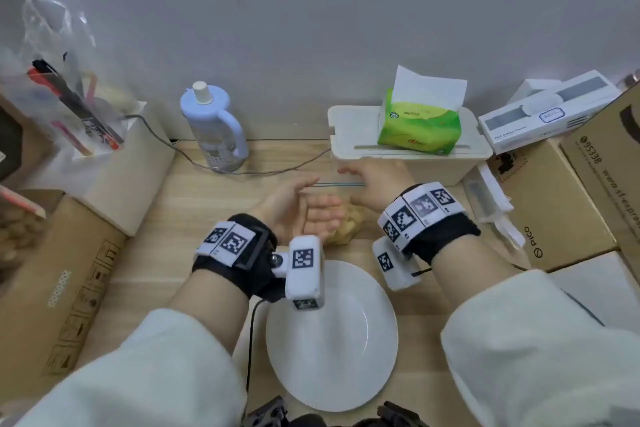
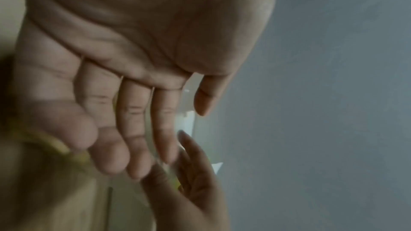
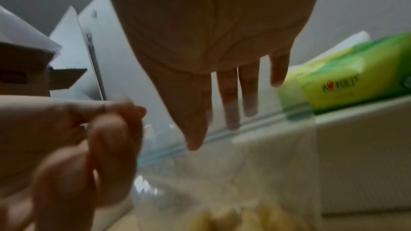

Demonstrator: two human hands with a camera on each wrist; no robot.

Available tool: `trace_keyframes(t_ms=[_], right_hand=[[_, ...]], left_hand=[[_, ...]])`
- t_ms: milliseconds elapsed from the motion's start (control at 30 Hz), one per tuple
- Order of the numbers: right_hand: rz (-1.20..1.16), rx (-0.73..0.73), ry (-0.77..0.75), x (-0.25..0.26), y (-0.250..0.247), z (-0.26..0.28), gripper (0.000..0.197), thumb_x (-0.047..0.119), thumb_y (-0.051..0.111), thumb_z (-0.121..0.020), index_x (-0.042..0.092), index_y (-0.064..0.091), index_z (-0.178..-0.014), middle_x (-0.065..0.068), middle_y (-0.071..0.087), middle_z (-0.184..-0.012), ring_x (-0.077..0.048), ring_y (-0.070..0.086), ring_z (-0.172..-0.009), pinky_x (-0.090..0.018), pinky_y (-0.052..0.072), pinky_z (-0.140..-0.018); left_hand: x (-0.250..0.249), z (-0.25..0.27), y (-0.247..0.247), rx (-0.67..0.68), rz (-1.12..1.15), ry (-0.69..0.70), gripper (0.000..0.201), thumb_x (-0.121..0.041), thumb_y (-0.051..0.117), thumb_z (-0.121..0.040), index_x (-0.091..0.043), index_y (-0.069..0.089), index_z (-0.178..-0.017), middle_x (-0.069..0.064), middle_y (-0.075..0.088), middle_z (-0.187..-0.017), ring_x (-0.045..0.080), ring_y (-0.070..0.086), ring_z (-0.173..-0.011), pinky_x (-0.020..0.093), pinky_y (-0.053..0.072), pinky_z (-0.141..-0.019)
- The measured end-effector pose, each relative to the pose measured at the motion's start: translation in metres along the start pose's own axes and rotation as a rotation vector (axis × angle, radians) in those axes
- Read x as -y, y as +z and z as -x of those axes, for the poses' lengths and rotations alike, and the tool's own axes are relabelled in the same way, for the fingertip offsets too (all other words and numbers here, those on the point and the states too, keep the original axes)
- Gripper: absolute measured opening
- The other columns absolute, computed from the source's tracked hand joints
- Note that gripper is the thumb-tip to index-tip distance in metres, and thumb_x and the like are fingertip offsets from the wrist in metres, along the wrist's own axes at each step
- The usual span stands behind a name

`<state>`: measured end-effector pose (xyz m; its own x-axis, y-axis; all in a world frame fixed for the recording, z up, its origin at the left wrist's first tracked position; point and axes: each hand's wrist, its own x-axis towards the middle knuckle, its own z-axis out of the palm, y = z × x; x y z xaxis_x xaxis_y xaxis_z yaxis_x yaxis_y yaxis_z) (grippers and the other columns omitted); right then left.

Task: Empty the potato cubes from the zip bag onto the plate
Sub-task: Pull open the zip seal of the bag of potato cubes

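A clear zip bag [image 1: 341, 189] holding yellow potato cubes [image 1: 348, 229] sits on the wooden table just beyond the empty white plate [image 1: 332, 350]. Its blue zip strip [image 3: 222, 140] runs across the far side of the cubes. My left hand [image 1: 308, 210] hovers at the bag's left side, palm turned right, fingers relaxed and holding nothing. My right hand [image 1: 360, 180] reaches in from the right with straight fingers [image 3: 231, 111], their tips at the zip strip. In the left wrist view my left hand [image 2: 133, 129] shows an open palm, with the right hand [image 2: 191, 182] just beyond it.
A white box [image 1: 408, 156] with a green tissue pack [image 1: 419, 121] stands right behind the bag. A pale blue bottle [image 1: 214, 128] and a grey cable [image 1: 242, 172] lie back left. Cardboard boxes [image 1: 561, 204] crowd both sides of the table.
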<state>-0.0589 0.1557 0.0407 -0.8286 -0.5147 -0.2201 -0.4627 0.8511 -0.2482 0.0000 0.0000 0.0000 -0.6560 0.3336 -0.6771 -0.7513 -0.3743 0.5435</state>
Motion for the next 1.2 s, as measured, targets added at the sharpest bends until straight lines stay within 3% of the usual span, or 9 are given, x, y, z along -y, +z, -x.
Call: trace_keyframes(t_ms=[200, 300, 367, 500, 633, 800, 1000, 1100, 1200], right_hand=[[-0.025, -0.033, 0.049, -0.002, 0.017, 0.002, 0.033, 0.024, 0.050, -0.090, 0.027, 0.057, -0.121, -0.006, 0.062, -0.127, -0.027, 0.053, -0.119, -0.036, 0.039, -0.095], [0.058, -0.098, 0.022, 0.004, 0.018, 0.006, 0.026, 0.029, 0.046, -0.093, 0.029, 0.062, -0.113, -0.008, 0.066, -0.114, -0.031, 0.058, -0.107, -0.032, 0.038, -0.073], [0.129, -0.127, 0.017, 0.009, 0.019, 0.009, 0.024, 0.024, 0.047, -0.092, 0.027, 0.065, -0.108, -0.011, 0.067, -0.107, -0.034, 0.061, -0.100, -0.031, 0.034, -0.068], [0.062, -0.146, 0.034, 0.011, 0.024, 0.014, 0.020, 0.026, 0.050, -0.088, 0.023, 0.066, -0.101, -0.012, 0.068, -0.102, -0.036, 0.061, -0.098, -0.032, 0.038, -0.069], [-0.243, -0.057, 0.135, 0.011, 0.023, 0.017, 0.022, 0.040, 0.058, -0.081, 0.024, 0.069, -0.091, -0.007, 0.071, -0.097, -0.030, 0.061, -0.096, -0.036, 0.049, -0.079], [-0.354, -0.039, 0.143, 0.008, 0.024, 0.013, 0.019, 0.036, 0.064, -0.079, 0.019, 0.072, -0.083, -0.008, 0.072, -0.092, -0.026, 0.063, -0.092, -0.039, 0.051, -0.083], [-0.360, 0.010, 0.196, 0.012, 0.022, 0.012, 0.019, 0.030, 0.058, -0.076, 0.022, 0.062, -0.060, -0.007, 0.069, -0.079, -0.029, 0.062, -0.085, -0.035, 0.052, -0.077], [-0.522, 0.100, 0.237, 0.010, 0.021, 0.010, 0.018, 0.028, 0.059, -0.074, 0.014, 0.067, -0.066, -0.008, 0.071, -0.073, -0.023, 0.065, -0.070, -0.033, 0.051, -0.067], [-0.808, 0.168, 0.321, 0.007, 0.025, 0.013, 0.014, 0.015, 0.056, -0.081, 0.005, 0.064, -0.076, -0.009, 0.060, -0.063, -0.011, 0.054, -0.041, -0.015, 0.039, -0.042]], left_hand=[[0.014, -0.014, -0.002, -0.030, 0.166, -0.060, 0.060, -0.062, 0.049, -0.076, -0.007, 0.055, -0.100, 0.018, 0.065, -0.103, 0.032, 0.071, -0.078, 0.039, 0.057, -0.064], [0.015, -0.019, 0.004, -0.044, 0.136, -0.057, 0.053, -0.058, 0.053, -0.075, -0.008, 0.057, -0.095, 0.017, 0.065, -0.101, 0.032, 0.069, -0.083, 0.039, 0.058, -0.066], [0.013, -0.018, 0.010, -0.071, 0.099, -0.013, 0.035, -0.042, 0.053, -0.082, -0.008, 0.059, -0.087, 0.014, 0.066, -0.091, 0.027, 0.071, -0.071, 0.034, 0.059, -0.059], [0.006, -0.018, 0.011, -0.247, 0.043, 0.155, 0.018, -0.011, 0.047, -0.085, -0.008, 0.064, -0.083, 0.002, 0.073, -0.065, 0.010, 0.070, -0.057, 0.021, 0.056, -0.049], [0.009, -0.016, 0.009, -0.341, -0.079, 0.227, 0.020, -0.014, 0.046, -0.084, -0.013, 0.066, -0.078, -0.004, 0.070, -0.061, 0.005, 0.067, -0.057, 0.016, 0.052, -0.047], [0.012, -0.014, 0.009, -0.348, -0.101, 0.267, 0.022, -0.020, 0.058, -0.082, -0.008, 0.068, -0.099, -0.003, 0.072, -0.062, 0.005, 0.069, -0.056, 0.015, 0.049, -0.044], [0.018, -0.014, 0.008, -0.340, -0.193, 0.367, 0.013, -0.029, 0.064, -0.080, -0.021, 0.066, -0.070, -0.009, 0.067, -0.061, 0.003, 0.064, -0.061, 0.011, 0.048, -0.051], [0.024, -0.017, 0.006, -0.339, -0.258, 0.441, 0.020, -0.029, 0.057, -0.085, -0.023, 0.061, -0.067, -0.012, 0.065, -0.055, 0.001, 0.060, -0.061, 0.011, 0.047, -0.052], [0.028, -0.020, 0.005, -0.324, -0.309, 0.478, 0.023, -0.029, 0.053, -0.088, -0.022, 0.060, -0.067, -0.011, 0.062, -0.062, 0.002, 0.057, -0.062, 0.012, 0.046, -0.055]])
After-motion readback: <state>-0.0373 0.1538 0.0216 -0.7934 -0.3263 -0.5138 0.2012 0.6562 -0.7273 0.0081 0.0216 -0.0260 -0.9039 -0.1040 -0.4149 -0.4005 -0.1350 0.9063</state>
